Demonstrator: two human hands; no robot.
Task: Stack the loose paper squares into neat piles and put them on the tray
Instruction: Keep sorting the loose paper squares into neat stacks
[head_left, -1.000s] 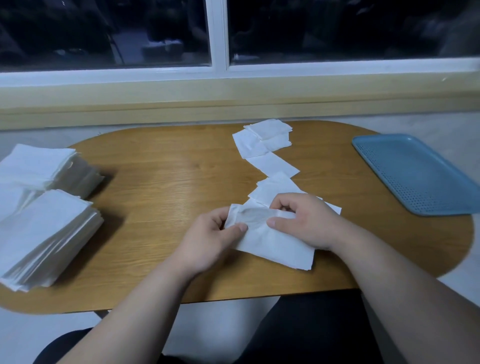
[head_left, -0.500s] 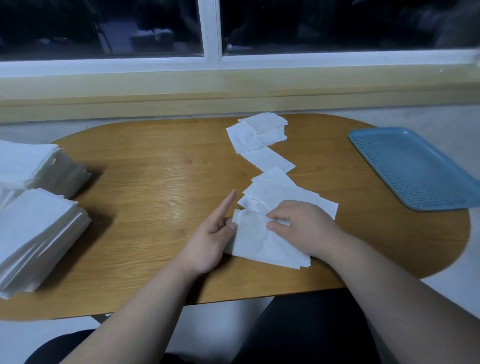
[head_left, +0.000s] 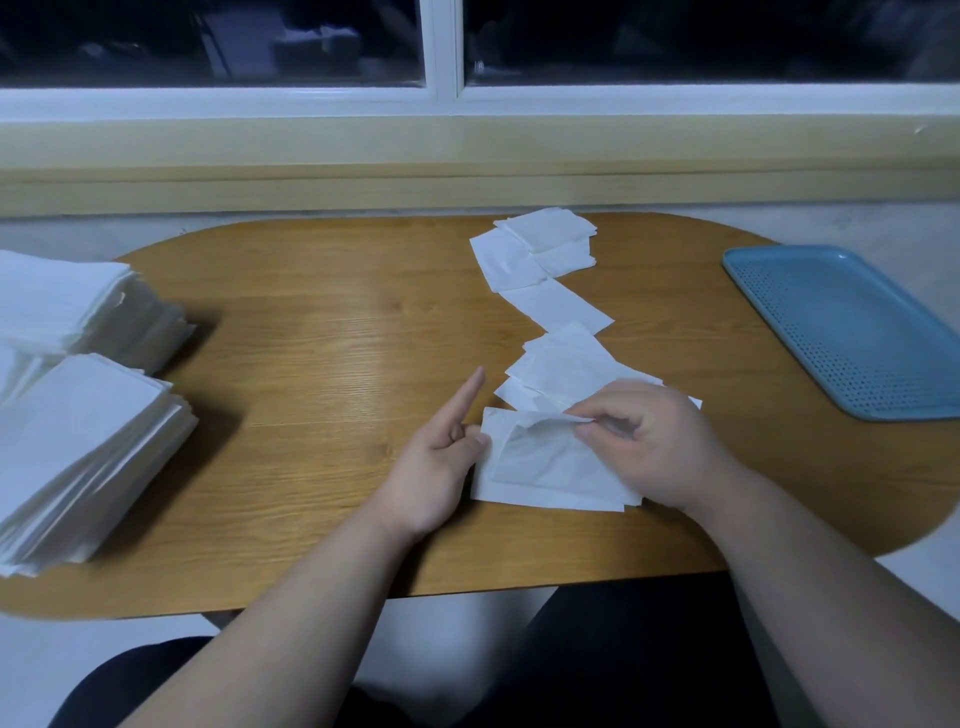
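A small pile of white paper squares (head_left: 545, 467) lies near the table's front edge. My right hand (head_left: 660, 441) pinches the far edge of the top square and lifts it a little. My left hand (head_left: 436, 457) rests beside the pile's left edge, fingers mostly straight, the forefinger pointing away, the thumb tip touching the paper. A trail of loose squares (head_left: 550, 306) runs from the pile toward the far side of the table. The blue perforated tray (head_left: 852, 332) sits at the right end of the table with nothing on it.
Two tall stacks of white squares, one stack nearer (head_left: 78, 441) and one stack farther (head_left: 67, 301), stand at the table's left end. The oval wooden table (head_left: 322, 332) has bare wood between the stacks and my hands. A window sill runs behind it.
My left hand let go of the pile and opened beside it. My right hand went from pressing on the pile to pinching and lifting the top square's edge.
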